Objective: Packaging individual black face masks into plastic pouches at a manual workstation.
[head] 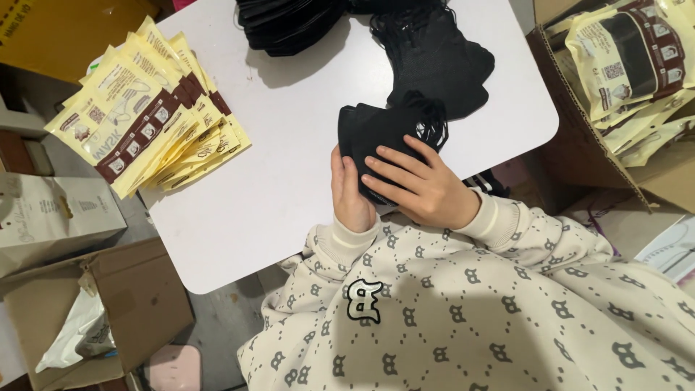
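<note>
A small stack of black face masks [376, 130] rests at the near edge of the white table [289, 145]. My left hand [350, 194] grips the stack's near left side, fingers curled against it. My right hand [420, 185] lies flat on top of the stack with fingers spread, pressing it down. The masks' black ear loops stick out at the stack's far right. Both cream sleeves with a grey pattern reach in from below.
More black masks [434, 58] lie piled at the table's far side. A fanned stack of yellow pouches [145, 116] sits on the table's left corner. A cardboard box [579, 145] with filled yellow pouches [630, 58] stands right. Open boxes [108, 304] stand on the floor left.
</note>
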